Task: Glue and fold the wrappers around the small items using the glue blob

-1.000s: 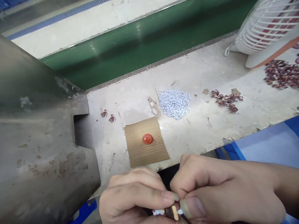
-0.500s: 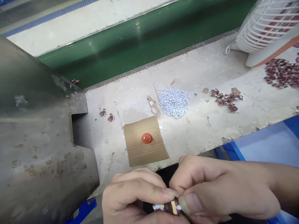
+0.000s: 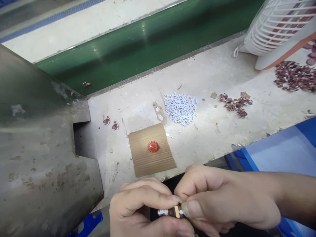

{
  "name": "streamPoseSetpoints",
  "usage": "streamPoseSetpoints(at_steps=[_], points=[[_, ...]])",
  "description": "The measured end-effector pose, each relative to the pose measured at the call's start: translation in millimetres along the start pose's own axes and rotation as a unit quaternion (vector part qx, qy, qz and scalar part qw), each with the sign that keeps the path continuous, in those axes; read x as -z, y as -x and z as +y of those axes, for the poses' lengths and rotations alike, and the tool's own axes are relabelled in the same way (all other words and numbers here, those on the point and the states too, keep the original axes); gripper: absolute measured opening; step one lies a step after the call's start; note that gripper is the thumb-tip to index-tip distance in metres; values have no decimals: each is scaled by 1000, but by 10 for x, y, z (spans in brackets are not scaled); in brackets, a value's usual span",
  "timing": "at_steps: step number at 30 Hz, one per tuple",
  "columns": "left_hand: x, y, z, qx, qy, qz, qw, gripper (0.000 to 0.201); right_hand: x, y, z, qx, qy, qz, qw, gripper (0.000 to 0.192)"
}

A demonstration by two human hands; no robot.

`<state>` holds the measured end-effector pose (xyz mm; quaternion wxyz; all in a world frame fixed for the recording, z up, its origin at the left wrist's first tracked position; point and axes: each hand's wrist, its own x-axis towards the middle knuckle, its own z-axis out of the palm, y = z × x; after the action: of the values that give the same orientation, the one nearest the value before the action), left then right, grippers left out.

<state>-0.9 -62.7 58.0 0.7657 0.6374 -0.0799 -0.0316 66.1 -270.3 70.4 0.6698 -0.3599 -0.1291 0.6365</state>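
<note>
At the bottom of the view, my left hand (image 3: 145, 210) pinches a small dark-brown figurine piece (image 3: 171, 211) with a yellow band and pale bluish-white parts. Against the right end of that piece presses the thumb of my right hand (image 3: 217, 197), its fingers curled closed. A tiny white bit shows at the right thumb tip; the fingers hide most of it. Ahead of my hands, a cardboard square (image 3: 140, 161) bears a small round red dish (image 3: 153, 146) with shiny contents. Beyond it lies a heap of tiny pale-blue curved pieces (image 3: 181, 108).
Brown pieces lie in a small pile (image 3: 235, 104) and a bigger pile (image 3: 295, 77) at right, near a white fan (image 3: 271, 33). Two more brown pieces (image 3: 111, 123) sit at left beside a metal housing (image 3: 49, 158). A green belt (image 3: 123, 49) runs behind the bench.
A brown piece on the green belt has travelled right relative to the bench. The view has shifted slightly. Both hands stay closed at the figurine piece, with little change of grip.
</note>
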Motion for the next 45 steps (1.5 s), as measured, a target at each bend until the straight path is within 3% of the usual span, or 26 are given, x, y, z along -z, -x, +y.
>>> streamPoseSetpoints(at_steps=[5, 17, 22, 33, 37, 39, 42, 43, 45], points=[[20, -16, -11, 0, -2, -20, 1000, 45, 1, -1, 12, -9, -4, 5, 1000, 41], [-9, -43, -31, 2, -12, -27, 1000, 41, -28, 16, 33, -16, 23, 26, 999, 69], [-8, -17, -43, 15, -7, -28, 999, 39, -2, 11, 62, -8, 28, 29, 999, 71], [-87, -33, -13, 36, -5, -4, 999, 38, -14, 51, 71, 2, 32, 23, 999, 61], [-208, -32, -66, 1, 22, 51, 998, 28, 1, 171, 106, 26, -2, 24, 999, 61], [-231, -46, -140, -20, 28, 69, 997, 23, 30, 220, 226, 71, -51, 62, 994, 59], [-213, -100, -293, -85, -58, 13, 995, 23, 31, 180, 515, 171, -121, 213, 954, 56], [-210, -120, -350, -121, -131, -15, 984, 24, 20, 127, 616, 188, -132, 252, 940, 57], [-225, -148, -455, -189, -303, -47, 933, 23, 22, -16, 782, 181, -129, 313, 923, 60]])
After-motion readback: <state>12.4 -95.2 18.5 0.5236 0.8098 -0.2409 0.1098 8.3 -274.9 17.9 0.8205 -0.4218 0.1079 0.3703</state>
